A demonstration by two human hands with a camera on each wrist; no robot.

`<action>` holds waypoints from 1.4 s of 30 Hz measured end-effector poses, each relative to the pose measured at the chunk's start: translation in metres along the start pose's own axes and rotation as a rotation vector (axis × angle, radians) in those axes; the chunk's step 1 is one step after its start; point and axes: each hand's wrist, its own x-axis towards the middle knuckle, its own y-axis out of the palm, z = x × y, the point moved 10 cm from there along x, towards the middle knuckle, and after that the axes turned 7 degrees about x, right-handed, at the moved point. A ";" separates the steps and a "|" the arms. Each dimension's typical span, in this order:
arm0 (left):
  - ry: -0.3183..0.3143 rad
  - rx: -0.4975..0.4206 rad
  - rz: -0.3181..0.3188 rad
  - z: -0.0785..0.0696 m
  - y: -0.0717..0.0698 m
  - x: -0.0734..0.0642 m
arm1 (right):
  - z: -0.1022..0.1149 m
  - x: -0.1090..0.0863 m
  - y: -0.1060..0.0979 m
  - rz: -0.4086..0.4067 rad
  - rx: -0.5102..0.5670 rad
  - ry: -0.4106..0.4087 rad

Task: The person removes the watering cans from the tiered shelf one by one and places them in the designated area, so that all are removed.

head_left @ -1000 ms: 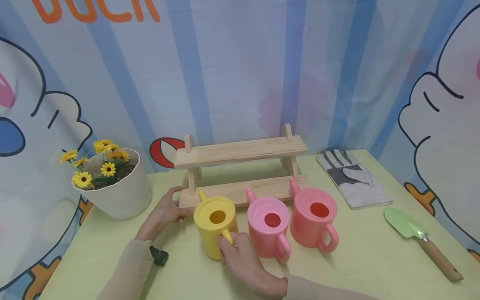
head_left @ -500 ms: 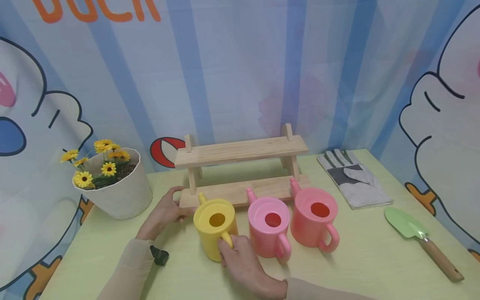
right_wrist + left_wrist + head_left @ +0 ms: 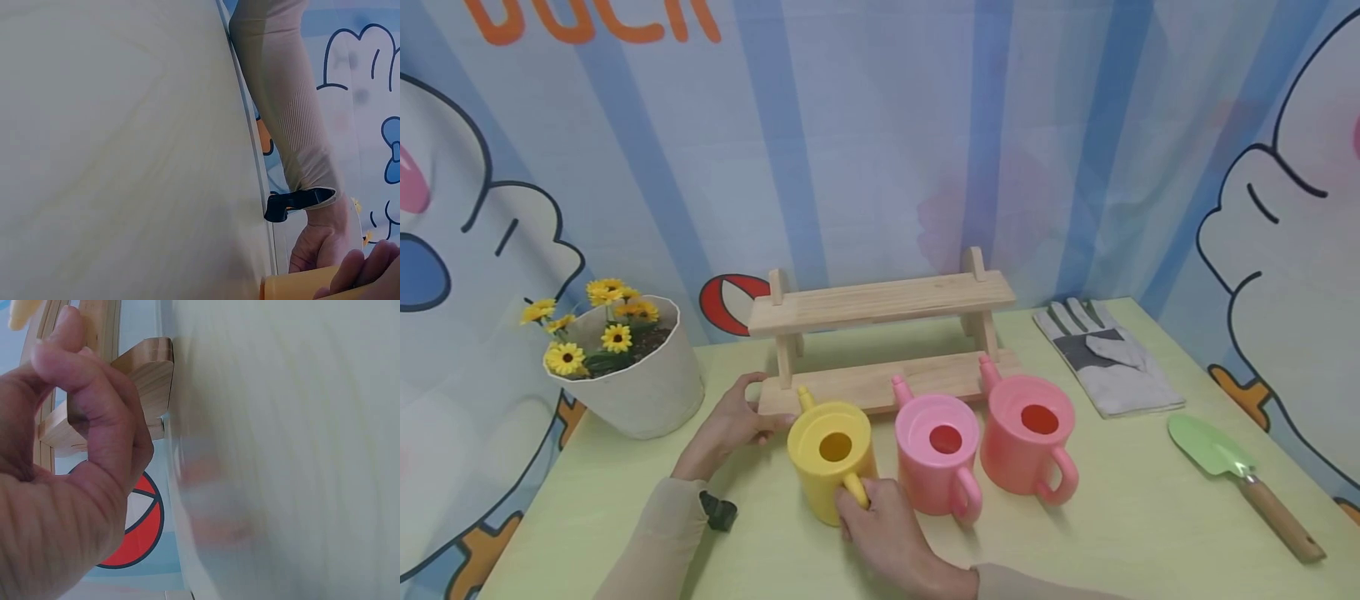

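Observation:
A yellow watering can stands in front of a two-tier wooden plant stand, its spout toward the stand. My right hand pinches the can's handle from the near side. At the stand's left end, my left hand grips the lower board, thumb along the front. Curled fingers of that hand show beside the wood in the left wrist view. To the right of the yellow can are a pink watering can and a coral watering can, handles facing me.
On the left stands a white pot of yellow flowers. A grey and white work glove lies at the back right. Nearer, a green trowel with a wooden handle rests on the table. A printed curtain hangs behind.
The yellow watering can has shifted slightly toward me with my right hand, its top leaning a little nearer. My left hand and the stand have kept their place.

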 end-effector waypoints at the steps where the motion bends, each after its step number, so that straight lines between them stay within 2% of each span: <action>1: 0.001 -0.003 -0.002 0.000 0.000 0.000 | 0.000 0.000 0.000 0.002 0.001 0.002; 8: 0.007 -0.007 -0.009 -0.001 -0.001 0.000 | 0.000 -0.002 -0.001 0.029 -0.040 0.010; 16: -0.003 -0.004 -0.016 0.002 -0.002 0.001 | -0.006 -0.007 -0.004 0.105 -0.098 0.092; 21: -0.003 0.001 -0.023 0.005 -0.005 -0.001 | 0.000 -0.013 -0.010 0.166 -0.205 0.094; 26: -0.026 0.030 -0.039 0.009 -0.010 -0.002 | -0.001 -0.024 -0.017 0.226 -0.315 0.162; 30: -0.057 0.084 -0.051 0.014 -0.015 -0.005 | -0.001 -0.034 -0.022 0.303 -0.387 0.215; 33: -0.071 0.108 -0.060 0.017 -0.021 -0.011 | -0.001 -0.041 -0.028 0.358 -0.385 0.264; 36: -0.067 0.126 -0.072 0.016 -0.025 -0.017 | 0.006 -0.049 -0.036 0.407 -0.368 0.240; 42: 0.004 0.198 -0.150 0.000 -0.035 -0.026 | 0.023 -0.061 -0.058 0.463 -0.320 0.225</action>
